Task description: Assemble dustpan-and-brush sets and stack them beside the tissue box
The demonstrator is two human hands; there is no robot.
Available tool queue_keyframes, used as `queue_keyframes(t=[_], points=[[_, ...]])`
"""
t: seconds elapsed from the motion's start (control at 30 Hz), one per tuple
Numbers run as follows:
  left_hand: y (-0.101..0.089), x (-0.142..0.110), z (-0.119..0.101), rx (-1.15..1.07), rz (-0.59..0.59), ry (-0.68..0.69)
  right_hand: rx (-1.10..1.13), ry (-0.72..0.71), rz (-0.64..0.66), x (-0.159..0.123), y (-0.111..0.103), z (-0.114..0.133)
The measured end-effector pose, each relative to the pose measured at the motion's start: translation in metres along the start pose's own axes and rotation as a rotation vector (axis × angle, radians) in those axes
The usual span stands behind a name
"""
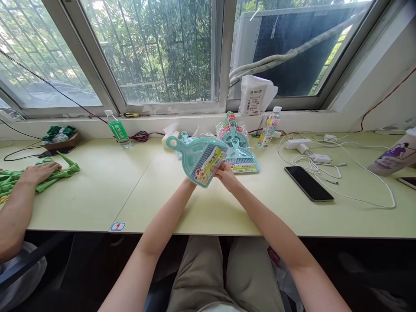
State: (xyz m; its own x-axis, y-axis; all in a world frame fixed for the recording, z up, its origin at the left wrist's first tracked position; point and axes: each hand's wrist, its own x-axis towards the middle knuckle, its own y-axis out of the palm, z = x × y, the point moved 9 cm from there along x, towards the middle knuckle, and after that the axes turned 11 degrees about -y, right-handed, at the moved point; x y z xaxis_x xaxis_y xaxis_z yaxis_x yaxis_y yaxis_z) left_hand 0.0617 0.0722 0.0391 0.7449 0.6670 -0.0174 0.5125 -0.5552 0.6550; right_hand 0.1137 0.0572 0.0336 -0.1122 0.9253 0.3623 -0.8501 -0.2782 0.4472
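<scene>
stretched forward, the right hand (225, 174) pinches the green dustpan (188, 158); the left hand (191, 183) is behind it, its grip i cannot tell.

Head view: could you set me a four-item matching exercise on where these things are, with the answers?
1. Nearest dustpan
2. Number sticker
3. White packet
4. White cables

A. On the windowsill
B. On the right side of the table
C. In the right hand
D. At the table's front edge

Pairs: 1-C, 2-D, 3-A, 4-B.
</scene>
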Motion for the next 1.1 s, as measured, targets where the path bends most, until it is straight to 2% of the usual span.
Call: queue_keyframes(t=[0.07,0.13,0.2,0.33,0.47,0.63,0.8,0.9,1.0,1.1], points=[[-0.01,0.003,-0.003,-0.034,-0.117,0.051,0.019,-0.033,-0.062,0.002,-0.008,0.004],[-0.02,-0.002,-0.013,-0.109,-0.235,0.158,0.037,-0.076,-0.135,0.004,-0.018,0.01],[-0.022,-0.007,-0.023,-0.174,-0.281,0.242,0.044,-0.116,-0.2,0.005,-0.029,0.015],[-0.008,-0.01,-0.025,-0.133,-0.233,0.248,0.037,-0.151,-0.308,0.006,-0.048,0.019],[0.004,-0.008,-0.019,0.027,-0.217,0.27,0.037,-0.161,-0.353,0.006,-0.055,0.019],[0.002,-0.005,-0.01,0.164,-0.246,0.228,0.05,-0.179,-0.352,0.007,-0.054,0.023],[-0.001,-0.007,-0.014,0.074,-0.243,0.197,0.035,-0.158,-0.319,0.008,-0.052,0.023],[-0.001,-0.016,-0.028,-0.079,-0.204,0.246,0.055,-0.143,-0.287,0.008,-0.048,0.02],[-0.004,-0.032,-0.057,-0.161,-0.162,0.385,0.069,-0.12,-0.264,0.009,-0.045,0.015],[-0.02,-0.045,-0.078,-0.16,-0.236,0.482,0.068,-0.079,-0.24,0.009,-0.041,0.009]])
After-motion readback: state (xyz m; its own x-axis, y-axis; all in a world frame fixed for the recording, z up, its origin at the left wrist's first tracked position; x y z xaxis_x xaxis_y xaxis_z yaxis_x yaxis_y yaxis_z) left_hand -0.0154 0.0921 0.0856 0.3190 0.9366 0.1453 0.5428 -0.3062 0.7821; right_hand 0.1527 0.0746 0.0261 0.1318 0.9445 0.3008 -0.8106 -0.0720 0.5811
